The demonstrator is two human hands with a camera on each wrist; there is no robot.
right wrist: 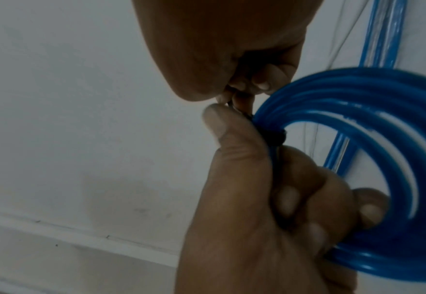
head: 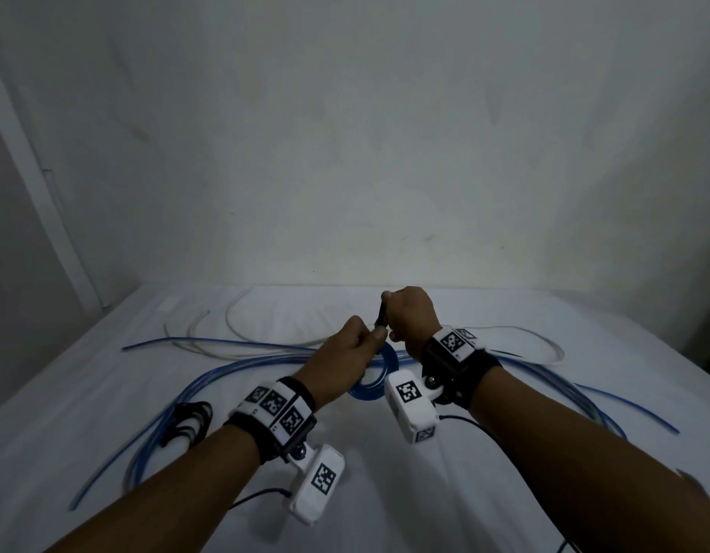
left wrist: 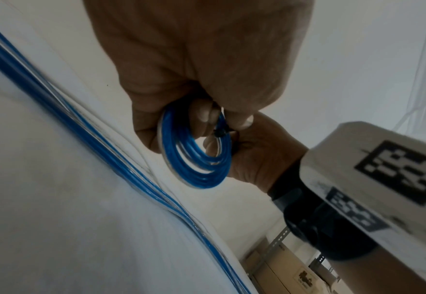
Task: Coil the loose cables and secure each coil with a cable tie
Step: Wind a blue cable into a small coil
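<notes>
A small coil of blue cable (head: pixel 371 387) hangs just above the white table, between my two hands. My left hand (head: pixel 374 338) grips the coil (left wrist: pixel 196 173) with its fingers curled through the loop and the thumb pressed by the tie's head. A black cable tie (head: pixel 382 315) is wrapped round the coil; its head (right wrist: pixel 280 137) sits against the strands. My right hand (head: pixel 389 313) pinches the tie's tail, which sticks up from the coil. In the right wrist view the coil (right wrist: pixel 383 119) fills the right side, with the left hand below it.
Several loose blue cables (head: pixel 209 377) sprawl over the white table (head: pixel 385 492) to left and right. Pale cables (head: pixel 241 325) lie at the back left, another (head: pixel 545 341) at the right. A bundle of black ties (head: pixel 191 419) lies at the left. A wall stands behind.
</notes>
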